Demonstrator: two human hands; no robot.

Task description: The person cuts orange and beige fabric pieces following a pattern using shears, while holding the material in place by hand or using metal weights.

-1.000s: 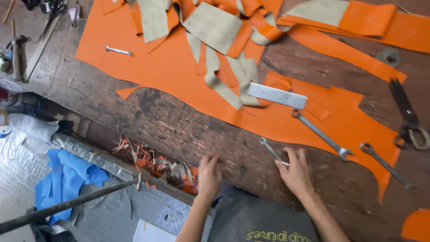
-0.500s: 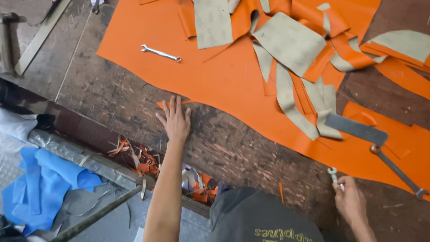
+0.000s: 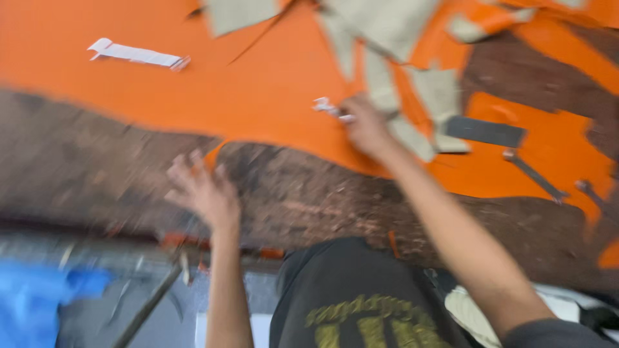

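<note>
The right hand [image 3: 366, 125] closes its grip on a small silvery metal tool [image 3: 330, 108], held over the large orange sheet of material [image 3: 258, 84]. The left hand [image 3: 201, 188], fingers spread and holding nothing, rests on the worn dark wooden surface [image 3: 309, 193] at the sheet's near edge. A flat grey metal ruler [image 3: 485, 131] lies to the right of the gripping hand.

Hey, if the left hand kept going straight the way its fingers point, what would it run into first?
Most likely the near edge of the orange sheet, just past the left hand; the frame is blurred, so height above the worn tabletop is unclear.
</note>
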